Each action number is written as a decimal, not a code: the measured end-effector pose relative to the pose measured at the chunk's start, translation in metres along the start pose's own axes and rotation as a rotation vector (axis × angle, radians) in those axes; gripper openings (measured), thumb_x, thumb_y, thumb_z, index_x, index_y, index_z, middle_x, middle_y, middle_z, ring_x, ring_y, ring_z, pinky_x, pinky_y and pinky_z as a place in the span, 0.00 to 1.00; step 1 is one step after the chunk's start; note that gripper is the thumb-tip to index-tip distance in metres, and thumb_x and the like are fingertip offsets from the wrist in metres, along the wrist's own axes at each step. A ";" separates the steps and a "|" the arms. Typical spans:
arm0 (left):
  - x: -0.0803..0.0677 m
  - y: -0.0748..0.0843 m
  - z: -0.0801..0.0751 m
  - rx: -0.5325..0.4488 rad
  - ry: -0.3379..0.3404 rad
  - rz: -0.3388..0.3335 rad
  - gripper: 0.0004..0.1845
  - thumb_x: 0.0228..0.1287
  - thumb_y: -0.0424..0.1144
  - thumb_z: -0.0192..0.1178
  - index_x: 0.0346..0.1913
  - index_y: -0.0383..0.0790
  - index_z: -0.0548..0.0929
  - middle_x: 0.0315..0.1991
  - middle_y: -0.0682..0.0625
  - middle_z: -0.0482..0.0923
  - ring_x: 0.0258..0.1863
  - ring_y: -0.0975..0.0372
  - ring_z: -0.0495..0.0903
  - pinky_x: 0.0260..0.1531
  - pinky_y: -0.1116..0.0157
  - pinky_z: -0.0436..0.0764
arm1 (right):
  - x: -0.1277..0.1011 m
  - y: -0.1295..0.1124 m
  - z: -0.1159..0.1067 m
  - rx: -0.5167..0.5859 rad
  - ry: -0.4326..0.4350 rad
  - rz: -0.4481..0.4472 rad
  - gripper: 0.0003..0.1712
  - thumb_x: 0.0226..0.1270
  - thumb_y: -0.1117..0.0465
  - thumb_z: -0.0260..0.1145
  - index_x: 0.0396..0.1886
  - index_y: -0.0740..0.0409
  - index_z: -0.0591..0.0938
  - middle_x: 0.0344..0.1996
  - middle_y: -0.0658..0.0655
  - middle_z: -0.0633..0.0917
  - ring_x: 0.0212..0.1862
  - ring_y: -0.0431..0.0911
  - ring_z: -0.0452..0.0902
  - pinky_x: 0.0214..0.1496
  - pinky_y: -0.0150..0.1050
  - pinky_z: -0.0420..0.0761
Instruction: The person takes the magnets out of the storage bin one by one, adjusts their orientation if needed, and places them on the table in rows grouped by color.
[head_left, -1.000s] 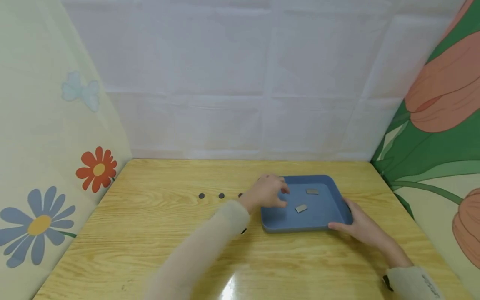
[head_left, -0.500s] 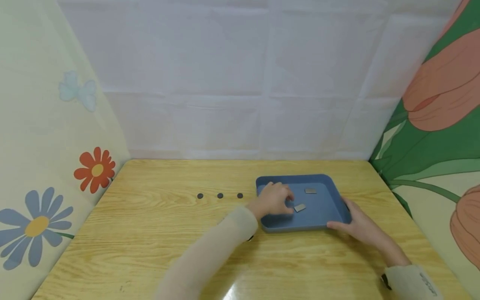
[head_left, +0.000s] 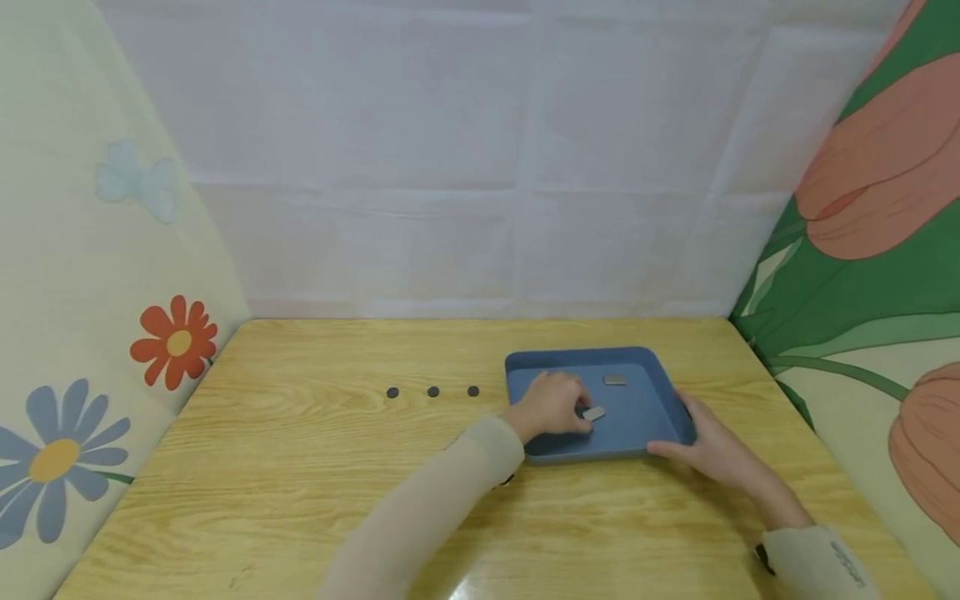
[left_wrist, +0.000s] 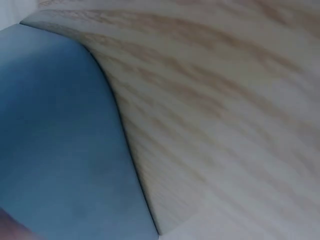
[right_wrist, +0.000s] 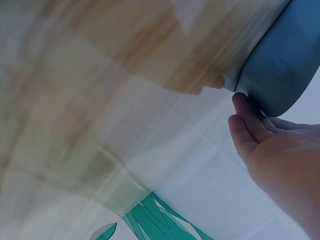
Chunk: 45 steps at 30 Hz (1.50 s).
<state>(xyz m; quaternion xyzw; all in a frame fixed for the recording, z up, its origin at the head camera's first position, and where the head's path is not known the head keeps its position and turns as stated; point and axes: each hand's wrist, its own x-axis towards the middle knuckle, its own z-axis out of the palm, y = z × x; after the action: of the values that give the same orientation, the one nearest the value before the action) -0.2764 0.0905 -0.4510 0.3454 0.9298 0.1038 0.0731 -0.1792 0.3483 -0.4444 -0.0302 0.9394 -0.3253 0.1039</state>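
Observation:
A shallow blue tray [head_left: 637, 425] lies on the wooden table, right of centre. Inside it are two small flat grey rectangular pieces. My left hand [head_left: 551, 404] reaches over the tray's left side, and its thumb and fingers pinch the left end of the nearer grey piece [head_left: 595, 413]. Farther back in the tray lies the other grey piece [head_left: 615, 380], untouched. At the tray's right front corner my right hand [head_left: 708, 442] grips the wall, thumb at the near rim. In the right wrist view its fingers [right_wrist: 242, 135] lie against the tray's outside.
Three small dark round discs, the middle disc [head_left: 433, 392] among them, form a row on the table [head_left: 300, 475] left of the tray. A white cloth [head_left: 375, 167] hangs behind the table. Flower-patterned cloths [head_left: 862, 292] stand at both sides.
My left hand has moved right and slightly down into the tray, its thumb and fingers closing on the nearer grey piece. My right hand keeps its grip on the tray.

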 end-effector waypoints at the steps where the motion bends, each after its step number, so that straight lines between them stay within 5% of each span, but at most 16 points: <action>1: 0.001 0.000 0.001 0.004 0.002 -0.004 0.18 0.65 0.56 0.69 0.54 0.54 0.89 0.48 0.59 0.86 0.50 0.65 0.83 0.72 0.48 0.72 | 0.000 0.000 0.000 0.000 -0.001 0.003 0.68 0.65 0.37 0.72 0.82 0.72 0.42 0.78 0.82 0.48 0.76 0.80 0.48 0.71 0.76 0.60; 7: 0.006 0.002 0.004 0.007 0.023 -0.020 0.12 0.68 0.52 0.68 0.50 0.54 0.91 0.45 0.60 0.89 0.46 0.66 0.84 0.61 0.54 0.78 | 0.002 0.001 0.002 -0.006 -0.003 0.009 0.68 0.65 0.37 0.71 0.82 0.71 0.42 0.78 0.82 0.48 0.76 0.80 0.48 0.71 0.76 0.60; 15: 0.007 0.004 -0.003 -0.082 -0.024 -0.087 0.08 0.68 0.49 0.69 0.42 0.53 0.92 0.40 0.60 0.89 0.39 0.66 0.83 0.63 0.54 0.77 | 0.002 0.003 0.001 -0.005 -0.007 0.012 0.68 0.65 0.36 0.71 0.82 0.70 0.41 0.79 0.81 0.48 0.76 0.79 0.48 0.71 0.76 0.61; 19: 0.006 0.003 -0.004 -0.106 -0.032 -0.099 0.06 0.66 0.50 0.71 0.36 0.53 0.91 0.35 0.61 0.88 0.34 0.67 0.81 0.53 0.60 0.80 | 0.002 0.003 0.002 -0.004 -0.005 0.005 0.68 0.65 0.36 0.71 0.82 0.70 0.42 0.79 0.81 0.48 0.76 0.79 0.48 0.71 0.77 0.61; 31: -0.003 -0.005 -0.008 -0.086 0.046 -0.021 0.06 0.69 0.49 0.68 0.34 0.57 0.91 0.33 0.64 0.88 0.35 0.69 0.81 0.58 0.57 0.78 | 0.001 0.003 0.001 -0.006 -0.012 0.008 0.69 0.65 0.36 0.71 0.82 0.70 0.41 0.79 0.81 0.47 0.76 0.79 0.47 0.71 0.77 0.60; 39: -0.011 -0.017 -0.022 -0.073 0.121 0.024 0.06 0.70 0.48 0.67 0.36 0.58 0.92 0.34 0.64 0.89 0.34 0.71 0.83 0.47 0.66 0.78 | 0.001 0.002 0.001 -0.013 -0.014 0.019 0.70 0.64 0.36 0.72 0.82 0.70 0.40 0.78 0.82 0.47 0.76 0.80 0.47 0.71 0.77 0.59; 45: -0.018 -0.028 -0.033 -0.101 0.145 0.025 0.06 0.71 0.49 0.66 0.38 0.57 0.92 0.36 0.63 0.90 0.34 0.70 0.84 0.48 0.64 0.83 | 0.001 0.003 0.000 -0.016 -0.015 0.018 0.69 0.65 0.36 0.72 0.82 0.70 0.40 0.78 0.83 0.47 0.76 0.81 0.47 0.70 0.77 0.60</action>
<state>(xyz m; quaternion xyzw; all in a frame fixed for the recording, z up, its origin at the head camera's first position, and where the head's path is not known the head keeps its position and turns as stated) -0.2875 0.0534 -0.4243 0.3444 0.9219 0.1760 0.0215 -0.1797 0.3504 -0.4467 -0.0249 0.9415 -0.3163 0.1137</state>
